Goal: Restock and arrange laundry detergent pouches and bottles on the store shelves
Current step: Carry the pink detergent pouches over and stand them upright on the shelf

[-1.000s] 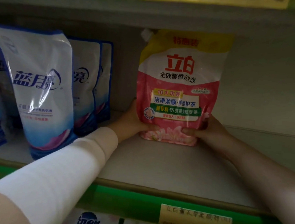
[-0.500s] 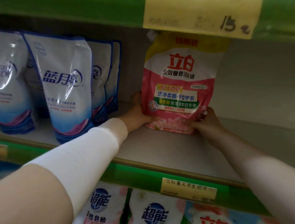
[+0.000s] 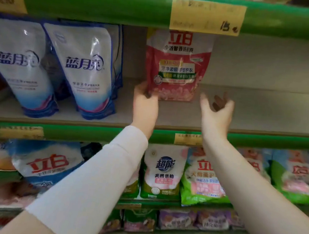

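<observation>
Shelf (image 3: 243, 115), apparently five pouches (image 3: 176, 66).

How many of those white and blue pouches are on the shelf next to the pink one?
4 visible: one front left, one front right of it, and edges of two behind that. More may be hidden behind.

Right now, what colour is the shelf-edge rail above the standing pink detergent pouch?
Green shelf-edge rail, carrying a yellow paper price tag; head view.

Pink-and-white pouch (image 3: 176, 66), red lettering, green band, pale flower print below. White-to-blue pouches (image 3: 83, 69) with dark blue script. Green shelf edge (image 3: 96, 1), yellow tag (image 3: 207, 17).
</observation>
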A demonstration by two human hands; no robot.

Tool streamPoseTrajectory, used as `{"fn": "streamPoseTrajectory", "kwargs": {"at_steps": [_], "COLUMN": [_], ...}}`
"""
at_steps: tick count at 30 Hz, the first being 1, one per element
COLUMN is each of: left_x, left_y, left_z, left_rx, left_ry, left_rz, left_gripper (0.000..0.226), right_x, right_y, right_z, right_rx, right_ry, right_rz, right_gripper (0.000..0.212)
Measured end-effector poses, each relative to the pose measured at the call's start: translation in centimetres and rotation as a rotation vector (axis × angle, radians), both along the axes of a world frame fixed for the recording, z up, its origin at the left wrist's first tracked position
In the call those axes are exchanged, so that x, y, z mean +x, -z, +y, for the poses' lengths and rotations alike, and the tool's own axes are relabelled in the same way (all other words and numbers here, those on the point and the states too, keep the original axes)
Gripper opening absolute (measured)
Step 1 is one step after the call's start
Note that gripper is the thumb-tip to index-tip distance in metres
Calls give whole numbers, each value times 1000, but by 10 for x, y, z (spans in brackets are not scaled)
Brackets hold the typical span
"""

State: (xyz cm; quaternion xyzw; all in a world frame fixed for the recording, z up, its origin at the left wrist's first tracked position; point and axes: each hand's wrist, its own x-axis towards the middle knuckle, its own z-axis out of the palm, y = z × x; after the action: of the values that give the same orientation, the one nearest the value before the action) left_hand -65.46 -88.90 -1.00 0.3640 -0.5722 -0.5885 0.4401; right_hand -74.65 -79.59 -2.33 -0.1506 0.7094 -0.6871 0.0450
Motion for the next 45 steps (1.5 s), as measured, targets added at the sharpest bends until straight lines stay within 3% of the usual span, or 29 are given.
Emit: {"fn": "streamPoseTrajectory", "kwargs": {"at_steps": [3, 9, 16, 20, 24, 29, 35, 45], "left_x": [18, 39, 70, 100, 138, 152, 145, 184], "left_y": [13, 68, 178, 238, 277, 303, 308, 308], "left_z": [28, 79, 162, 215, 270, 306, 334, 372], "left_rx": [73, 186, 445, 586, 762, 894, 840, 663], "left_ry": [87, 323, 445, 515, 634, 780, 1086, 1538], "left_rz": [87, 36, -200, -379, -522, -619, -796, -1065], "left_gripper": [28, 20, 33, 33, 36, 36, 37, 40], "right_x": [35, 78, 137, 173, 211, 251, 291, 385], "right_y": [19, 64, 173, 225, 263, 283, 285, 289], "right_z": [17, 69, 163, 224, 280, 337, 363, 353], "right_rx": [-38, -64, -90, -95, -119, -238, -374, -680], "right_ry": [44, 52, 100, 240, 394, 608, 960, 1316], "right_rz": [-30, -218, -618, -863, -1061, -1128, -1134, -1149], "right_gripper": [58, 31, 10, 15, 44, 49, 49, 55]}}
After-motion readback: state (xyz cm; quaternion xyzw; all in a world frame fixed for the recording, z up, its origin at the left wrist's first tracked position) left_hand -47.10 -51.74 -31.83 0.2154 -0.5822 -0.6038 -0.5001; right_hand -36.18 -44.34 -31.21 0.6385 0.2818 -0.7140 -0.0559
